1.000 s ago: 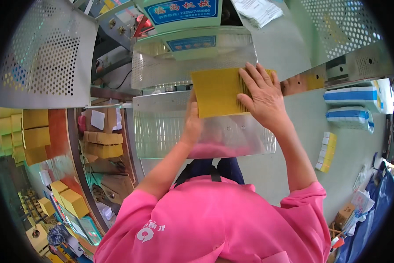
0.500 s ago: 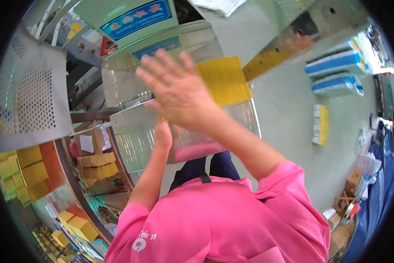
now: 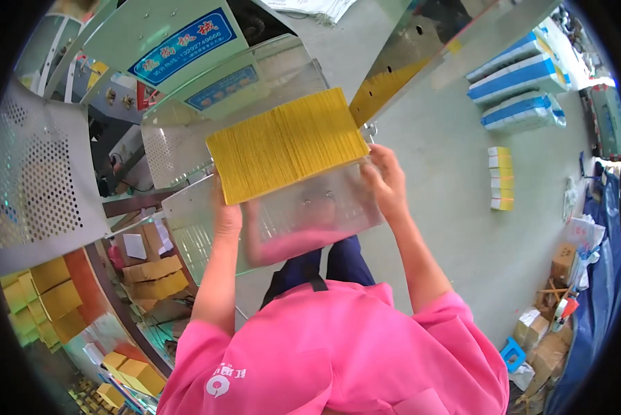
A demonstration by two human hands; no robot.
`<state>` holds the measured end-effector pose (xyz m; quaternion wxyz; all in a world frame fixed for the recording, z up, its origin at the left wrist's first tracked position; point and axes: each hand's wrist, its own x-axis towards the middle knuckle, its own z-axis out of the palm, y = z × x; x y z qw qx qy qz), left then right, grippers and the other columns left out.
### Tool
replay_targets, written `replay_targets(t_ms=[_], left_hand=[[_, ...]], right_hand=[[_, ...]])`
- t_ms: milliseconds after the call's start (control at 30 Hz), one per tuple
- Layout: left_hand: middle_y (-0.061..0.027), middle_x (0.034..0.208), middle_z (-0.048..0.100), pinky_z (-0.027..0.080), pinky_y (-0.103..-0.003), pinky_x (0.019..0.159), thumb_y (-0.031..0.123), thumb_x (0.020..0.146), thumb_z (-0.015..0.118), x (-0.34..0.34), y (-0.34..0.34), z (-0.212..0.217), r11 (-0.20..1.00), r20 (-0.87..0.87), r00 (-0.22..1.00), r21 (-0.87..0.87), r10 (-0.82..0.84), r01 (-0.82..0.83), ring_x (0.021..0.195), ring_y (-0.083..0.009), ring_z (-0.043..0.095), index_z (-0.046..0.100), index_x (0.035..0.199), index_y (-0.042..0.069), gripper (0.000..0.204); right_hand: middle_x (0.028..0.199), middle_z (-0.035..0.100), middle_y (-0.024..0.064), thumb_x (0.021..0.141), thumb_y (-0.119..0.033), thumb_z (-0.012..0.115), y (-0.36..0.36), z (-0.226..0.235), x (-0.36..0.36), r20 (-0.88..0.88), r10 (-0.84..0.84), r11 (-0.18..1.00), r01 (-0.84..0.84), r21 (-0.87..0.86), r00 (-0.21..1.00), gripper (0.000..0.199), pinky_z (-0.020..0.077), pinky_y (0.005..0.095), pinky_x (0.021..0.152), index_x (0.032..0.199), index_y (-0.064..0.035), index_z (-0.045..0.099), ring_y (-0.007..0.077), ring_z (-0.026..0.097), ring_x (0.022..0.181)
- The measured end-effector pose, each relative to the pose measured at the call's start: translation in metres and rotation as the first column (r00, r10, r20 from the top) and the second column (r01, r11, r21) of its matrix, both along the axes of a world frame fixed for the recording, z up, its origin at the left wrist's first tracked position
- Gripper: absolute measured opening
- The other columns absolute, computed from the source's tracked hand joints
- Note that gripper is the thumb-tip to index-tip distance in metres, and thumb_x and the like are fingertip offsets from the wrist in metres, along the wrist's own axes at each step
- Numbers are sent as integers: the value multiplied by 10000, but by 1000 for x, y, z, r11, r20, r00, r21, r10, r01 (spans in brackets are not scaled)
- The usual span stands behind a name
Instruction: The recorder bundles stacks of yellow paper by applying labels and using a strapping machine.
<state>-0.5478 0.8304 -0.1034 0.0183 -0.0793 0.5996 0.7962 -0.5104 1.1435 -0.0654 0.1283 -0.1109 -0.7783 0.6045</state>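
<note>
A long stack of yellow paper (image 3: 290, 145) lies across the shiny metal tray (image 3: 276, 225) in front of me, its many thin edges facing up. My left hand (image 3: 227, 211) is against the stack's left end, fingers partly hidden behind it. At the right end, my right hand (image 3: 386, 181) grips the near corner with bent fingers and thumb. The stack sits slightly tilted, its right end farther from me, held between both hands. The tray's polished surface reflects my pink shirt.
A pale green machine panel with a blue label (image 3: 184, 47) stands beyond the tray. Perforated metal guards (image 3: 37, 166) are at left, above yellow stacks (image 3: 54, 290). Blue-and-white packages (image 3: 525, 83) and small yellow-white bundles (image 3: 501, 178) lie on the floor at right.
My right hand, earlier spread flat over the stack's left part, has moved right to its right end. The stack's whole top now shows. My left hand stays at the left end.
</note>
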Motion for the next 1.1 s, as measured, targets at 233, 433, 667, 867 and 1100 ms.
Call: replay_targets(t_ms=[233,433,667,867,1100], left_hand=[[-53,1343,521,410,-375,1021,422,989,437,13,12,16,997,114,992,59,49,-56,1228,-184,499,473,1352,96,489],[-46,1300,554,458,-368,957,574,992,314,65,-47,69,994,435,900,105,-19,-30,1168,-201,550,467,1350,84,626],[-68,1420,469,386,-382,1052,632,981,258,79,-41,70,991,568,813,52,-129,120,1298,-215,455,351,1451,74,736],[-73,1416,473,385,-378,1055,587,1001,262,78,-39,72,996,559,825,6,-77,89,1291,-218,463,354,1447,61,697],[-76,1378,508,412,-362,1026,579,1002,284,80,-35,68,999,548,836,-33,-6,28,1246,-217,504,396,1418,51,682]], right_hand=[[924,588,98,841,-172,701,-34,10,-14,47,123,992,-125,28,991,277,493,327,721,1075,-53,612,232,611,812],[871,627,113,860,-230,673,-50,73,-5,148,285,931,-310,192,947,245,492,355,665,987,-25,626,263,615,733],[884,645,16,935,-255,600,-37,-1,-14,308,479,801,-266,-537,822,297,478,273,678,1090,-9,659,82,566,757],[1099,626,79,926,-242,610,-33,-27,-16,233,494,792,-324,-517,837,276,449,289,883,1104,-39,661,136,575,983],[1390,471,140,931,-249,600,-53,-45,-9,92,420,718,-269,-642,903,301,332,304,1048,1175,-77,630,170,454,1253]])
